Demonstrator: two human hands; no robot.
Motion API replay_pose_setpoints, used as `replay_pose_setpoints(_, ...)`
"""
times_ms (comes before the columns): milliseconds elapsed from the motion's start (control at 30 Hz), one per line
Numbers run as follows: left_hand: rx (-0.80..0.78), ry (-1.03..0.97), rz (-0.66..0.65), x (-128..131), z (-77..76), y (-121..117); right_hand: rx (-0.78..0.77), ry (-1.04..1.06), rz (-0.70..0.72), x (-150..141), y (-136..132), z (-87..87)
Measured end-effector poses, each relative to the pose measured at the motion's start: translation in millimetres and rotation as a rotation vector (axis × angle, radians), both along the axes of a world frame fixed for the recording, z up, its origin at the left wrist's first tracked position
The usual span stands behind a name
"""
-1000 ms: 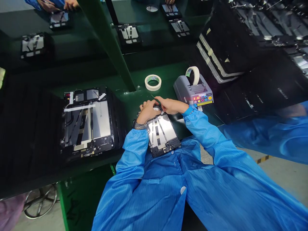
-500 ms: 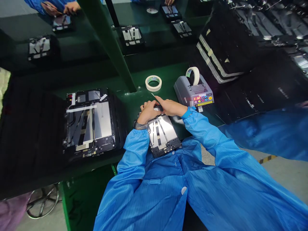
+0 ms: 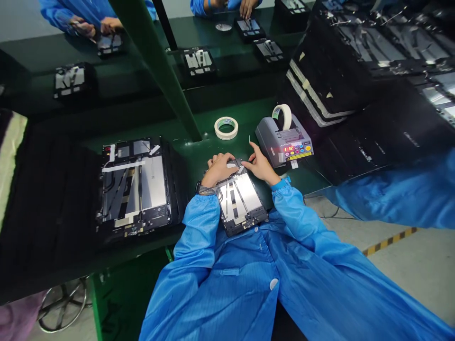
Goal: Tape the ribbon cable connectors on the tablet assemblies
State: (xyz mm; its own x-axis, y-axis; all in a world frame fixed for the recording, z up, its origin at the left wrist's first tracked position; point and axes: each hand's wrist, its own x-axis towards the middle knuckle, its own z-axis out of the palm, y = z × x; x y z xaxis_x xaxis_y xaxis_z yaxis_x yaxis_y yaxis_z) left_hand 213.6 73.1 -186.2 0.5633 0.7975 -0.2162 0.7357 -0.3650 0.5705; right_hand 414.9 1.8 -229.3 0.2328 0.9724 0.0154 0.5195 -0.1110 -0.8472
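Note:
My left hand (image 3: 218,169), with a dark watch at the wrist, curls over the top edge of a small tablet frame (image 3: 241,201) lying on the green bench (image 3: 199,151). A small dark part under those fingers is partly hidden. My right hand (image 3: 259,166) sits just right of that edge, fingers spread. A thin pointed tool (image 3: 249,139) rises from its fingertips. A larger opened tablet (image 3: 135,187), with silver panels and white tape strips, lies further left on a black foam mat (image 3: 53,213).
A masking tape roll (image 3: 226,128) and a grey tape dispenser (image 3: 284,142) stand ahead. Black foam stacks (image 3: 320,90) rise at right. A green post (image 3: 156,71) crosses the view. Co-workers' hands (image 3: 85,26) work at a bench beyond, among more tablets.
My right hand has drawn back rightward from the tablet's top edge toward the dispenser, and its tool now points up. My left hand stays on the tablet.

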Motion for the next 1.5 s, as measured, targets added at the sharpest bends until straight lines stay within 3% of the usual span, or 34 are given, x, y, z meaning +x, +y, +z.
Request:
replay_pose_setpoints(133, 0.071, 0.022, -0.010, 1, -6.1, 0, 0.094, 0.062, 0.017, -5, -7, -12.8)
replay_pose_setpoints(267, 0.108, 0.051, -0.002, 5, -5.5, 0, 0.099, 0.010, 0.072, -1, -3, -10.7)
replay_pose_setpoints(367, 0.169, -0.039, 0.069, -5, 2.2, -9, 0.085, -0.024, 0.058, 0, 1, -7.6)
replay_pose_setpoints(467, 0.265, -0.275, 0.314, -33, 4.0, -38, 0.091, -0.025, 0.063, -3, -2, -4.6)
replay_pose_setpoints(533, 0.248, -0.429, 0.455, -54, -4.1, -69, 0.090, -0.024, 0.087, -6, -5, -3.9)
replay_pose_setpoints(700, -0.121, -0.606, 0.494, -76, -38.0, -145, 0.092, -0.023, 0.125, -8, -4, -3.0)
replay_pose_setpoints(833, -0.100, -0.614, 0.521, -66, -40.5, -170, 0.176, -0.138, 0.027, -15, -12, 15.5)
replay_pose_setpoints(900, -0.085, -0.619, 0.533, -64, -34.9, -168, 0.217, -0.184, 0.100, -25, -20, 30.0)
replay_pose_setpoints(967, -0.070, -0.624, 0.566, -64, -30.2, -159, 0.200, -0.181, 0.319, -39, -28, 41.1)
replay_pose_setpoints(1067, 0.008, -0.586, 0.607, -69, -29.1, -139, 0.153, -0.154, 0.562, -61, -29, 43.0)
replay_pose_setpoints(1267, 0.080, -0.527, 0.588, -70, -37.2, -110, 0.209, -0.118, 0.618, -82, -7, 24.4)
replay_pose_setpoints(1500, 0.126, -0.488, 0.537, -69, -44.1, -91, 0.252, -0.169, 0.658, -90, 9, 31.5)
